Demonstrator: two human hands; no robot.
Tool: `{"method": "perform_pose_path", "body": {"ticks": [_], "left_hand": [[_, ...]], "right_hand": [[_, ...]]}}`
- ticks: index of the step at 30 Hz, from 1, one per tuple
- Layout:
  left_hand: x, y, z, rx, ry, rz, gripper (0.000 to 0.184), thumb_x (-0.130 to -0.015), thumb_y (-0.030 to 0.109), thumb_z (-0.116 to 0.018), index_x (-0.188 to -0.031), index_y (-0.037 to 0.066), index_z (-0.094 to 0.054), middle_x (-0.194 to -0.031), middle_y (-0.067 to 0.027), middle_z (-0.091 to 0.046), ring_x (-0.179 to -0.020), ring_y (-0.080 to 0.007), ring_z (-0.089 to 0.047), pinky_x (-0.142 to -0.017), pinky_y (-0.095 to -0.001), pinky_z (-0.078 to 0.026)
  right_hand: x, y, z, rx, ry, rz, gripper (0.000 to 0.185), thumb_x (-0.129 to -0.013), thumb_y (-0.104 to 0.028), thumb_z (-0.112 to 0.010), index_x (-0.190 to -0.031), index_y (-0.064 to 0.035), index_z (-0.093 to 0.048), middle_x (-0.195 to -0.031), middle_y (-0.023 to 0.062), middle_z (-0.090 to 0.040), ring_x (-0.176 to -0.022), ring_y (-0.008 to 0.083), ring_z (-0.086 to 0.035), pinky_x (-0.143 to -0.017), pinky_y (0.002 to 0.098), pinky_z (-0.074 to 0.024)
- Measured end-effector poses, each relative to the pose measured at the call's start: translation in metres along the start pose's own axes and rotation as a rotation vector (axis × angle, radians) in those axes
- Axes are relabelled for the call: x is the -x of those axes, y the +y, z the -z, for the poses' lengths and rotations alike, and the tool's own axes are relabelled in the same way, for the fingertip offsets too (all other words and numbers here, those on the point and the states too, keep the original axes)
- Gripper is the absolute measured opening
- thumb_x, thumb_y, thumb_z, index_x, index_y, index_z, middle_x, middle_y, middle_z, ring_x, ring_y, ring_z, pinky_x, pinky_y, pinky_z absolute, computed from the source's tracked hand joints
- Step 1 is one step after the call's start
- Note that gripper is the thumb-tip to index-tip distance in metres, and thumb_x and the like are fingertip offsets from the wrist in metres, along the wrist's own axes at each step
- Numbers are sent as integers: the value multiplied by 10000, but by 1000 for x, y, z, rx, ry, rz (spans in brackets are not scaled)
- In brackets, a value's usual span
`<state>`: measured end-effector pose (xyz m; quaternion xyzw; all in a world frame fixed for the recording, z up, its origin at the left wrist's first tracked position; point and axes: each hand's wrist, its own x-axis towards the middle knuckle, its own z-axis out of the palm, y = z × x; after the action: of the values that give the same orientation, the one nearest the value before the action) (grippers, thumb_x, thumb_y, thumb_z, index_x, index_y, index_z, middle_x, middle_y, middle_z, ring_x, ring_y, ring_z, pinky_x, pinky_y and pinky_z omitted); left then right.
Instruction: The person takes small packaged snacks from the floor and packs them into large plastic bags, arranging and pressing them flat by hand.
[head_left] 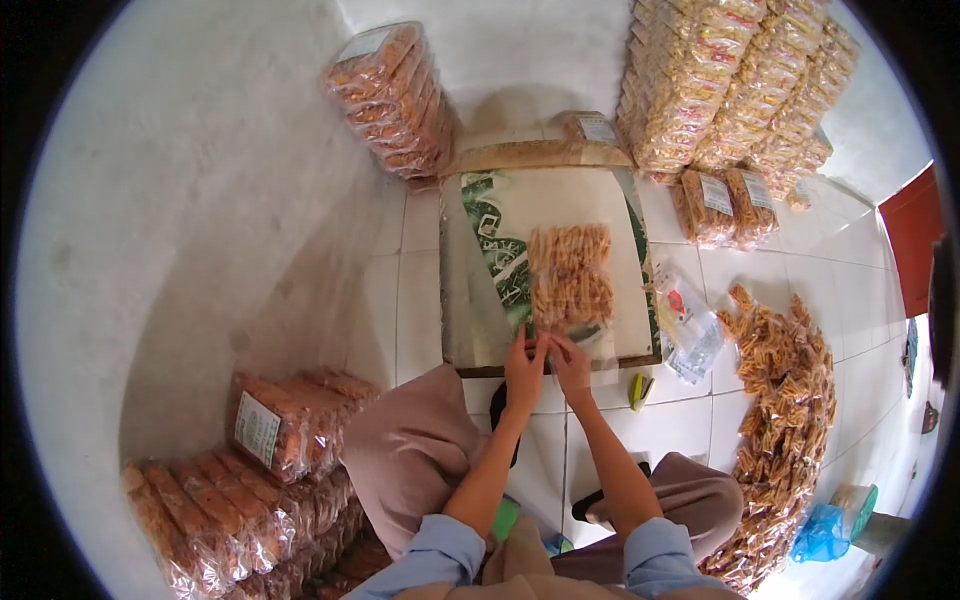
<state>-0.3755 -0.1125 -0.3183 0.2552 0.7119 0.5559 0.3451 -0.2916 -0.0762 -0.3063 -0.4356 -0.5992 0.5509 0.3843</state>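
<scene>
A clear plastic bag of brown stick-shaped snacks [570,275] lies on a low table covered with a white and green sheet [500,200]. At the bag's near end, my left hand [525,362] and my right hand [570,366] meet side by side. Fingers of both are closed, pinching the loose plastic of the bag's end. Just right of the table's near corner, a yellow-green stapler [640,391] rests on the tiles.
Loose snack bundles [785,410] form a long heap on the right. Beside the table lie printed labels in plastic [690,325]. Packed bags are stacked at back left [390,100], back right [700,80] and near left [220,500]. A blue plastic bag [820,535] sits lower right.
</scene>
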Motion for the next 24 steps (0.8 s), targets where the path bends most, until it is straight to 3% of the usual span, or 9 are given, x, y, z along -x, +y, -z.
{"method": "perform_pose_path", "body": {"ticks": [2,5,8,11,17,19,21,23,24], "left_hand": [[-9,5,-1,-72,-162,-120,435,-885,218,-531,-1258,12,-443,-674,-48,-542,-560,-100,-471,-494,-254,-387],[-7,19,1,-143,-87,-132,393,-887,227,-534,-1210,8,-497,-606,-25,-506,-503,-82,-421,-463,-253,-358],[-10,17,10,-104,-208,-18,397,-888,235,-535,-1216,15,-493,-568,-20,-457,-487,-73,-394,-450,-249,-332],[-14,21,17,-211,-224,-52,381,-892,235,-527,-1210,25,-504,-560,-15,-433,-487,-68,-383,-444,-252,-323],[-20,31,20,-289,-200,-57,358,-914,286,-470,-1175,48,-530,-528,-51,-401,-481,-120,-363,-470,-283,-341],[-21,34,25,-259,-232,0,410,-910,327,-465,-1203,44,-500,-561,-50,-427,-515,-132,-402,-502,-291,-364],[-24,32,29,-232,-268,52,463,-906,369,-460,-1232,40,-470,-594,-49,-453,-549,-144,-442,-533,-299,-386],[-31,23,32,-290,-108,-75,612,-872,465,-474,-1276,11,-398,-843,-96,-518,-760,-196,-504,-680,-347,-416],[-34,26,32,-292,-111,-81,612,-872,465,-474,-1276,11,-398,-843,-96,-518,-760,-196,-504,-680,-347,-416]], "right_hand": [[0,-2,1,40,-13,-9,230,-864,-63,-492,-1065,-6,-590,-996,105,-612,-901,151,-554,-814,250,-418],[-10,9,-3,73,-12,62,234,-870,-55,-477,-1065,-53,-607,-918,100,-621,-810,150,-572,-739,256,-440],[-18,18,-7,67,19,29,237,-879,-35,-447,-1056,-52,-604,-931,98,-611,-803,148,-562,-743,259,-439],[-21,17,-12,31,52,38,237,-878,-7,-435,-1041,-53,-601,-969,95,-603,-852,151,-561,-765,261,-437],[0,14,-8,-178,-25,100,294,-855,-31,-504,-1145,-52,-547,-1157,98,-542,-1053,176,-503,-902,272,-378],[29,1,16,326,-138,188,331,-832,0,-509,-1159,-47,-535,-1217,103,-498,-1111,184,-468,-938,283,-361],[50,-9,49,194,-241,-61,324,-823,14,-517,-1137,-53,-554,-1176,89,-538,-1067,187,-499,-913,284,-388],[62,-39,91,228,-452,-395,255,-850,-53,-510,-1095,-53,-581,-1109,74,-582,-972,172,-546,-837,273,-434],[60,-42,114,138,-409,-474,221,-850,-99,-521,-1048,-39,-598,-1035,95,-604,-929,191,-570,-811,293,-449]]}}
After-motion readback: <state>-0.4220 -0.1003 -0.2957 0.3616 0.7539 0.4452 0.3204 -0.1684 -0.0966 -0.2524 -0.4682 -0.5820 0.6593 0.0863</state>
